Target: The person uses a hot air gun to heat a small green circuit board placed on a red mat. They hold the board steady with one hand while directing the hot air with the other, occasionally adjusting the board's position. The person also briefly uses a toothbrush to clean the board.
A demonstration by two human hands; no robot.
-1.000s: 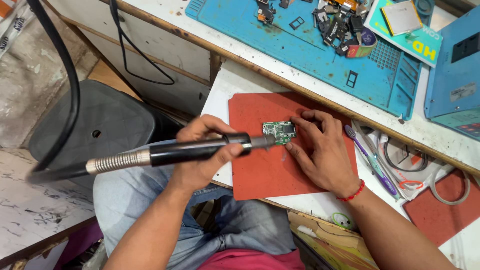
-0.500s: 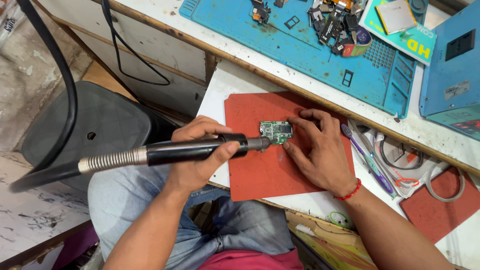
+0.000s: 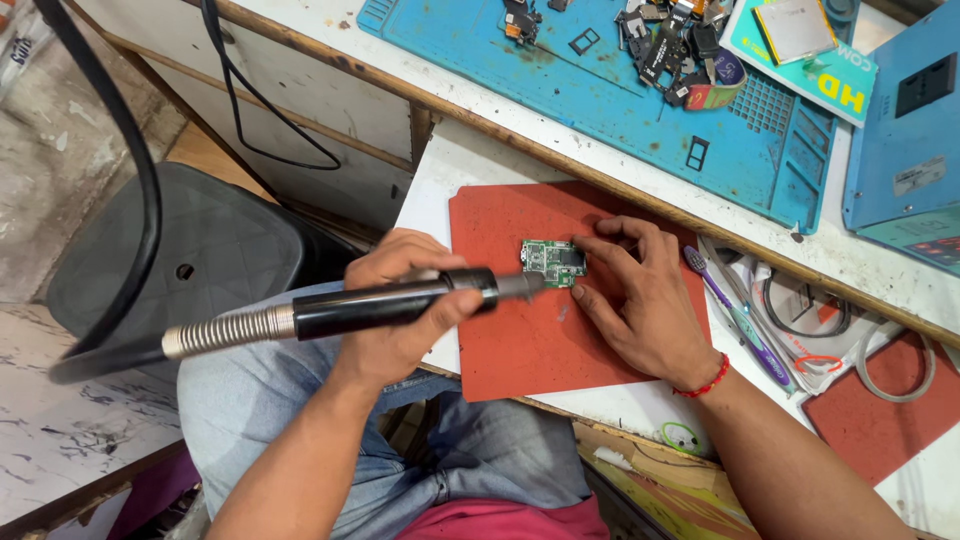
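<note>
My left hand (image 3: 400,310) grips the black handle of a hot-air tool (image 3: 370,305), whose metal nozzle tip touches the left edge of a small green circuit board (image 3: 550,262). The board lies on a red mat (image 3: 520,350). My right hand (image 3: 640,300), with a red thread band at the wrist, rests on the mat. Its fingertips press the board's right side and hold it flat. A coiled metal sleeve and a thick black hose (image 3: 130,200) run from the tool's rear off to the left.
A blue work mat (image 3: 620,100) at the back carries several small phone parts (image 3: 680,50). A blue box (image 3: 910,130) stands at the right. A purple toothbrush (image 3: 735,320), cables and a second red mat (image 3: 880,420) lie right of my hand. A black stool (image 3: 180,260) stands at the left.
The view has shifted slightly. Both hands keep their grip and stay at the board, with the nozzle tip still against its left edge.
</note>
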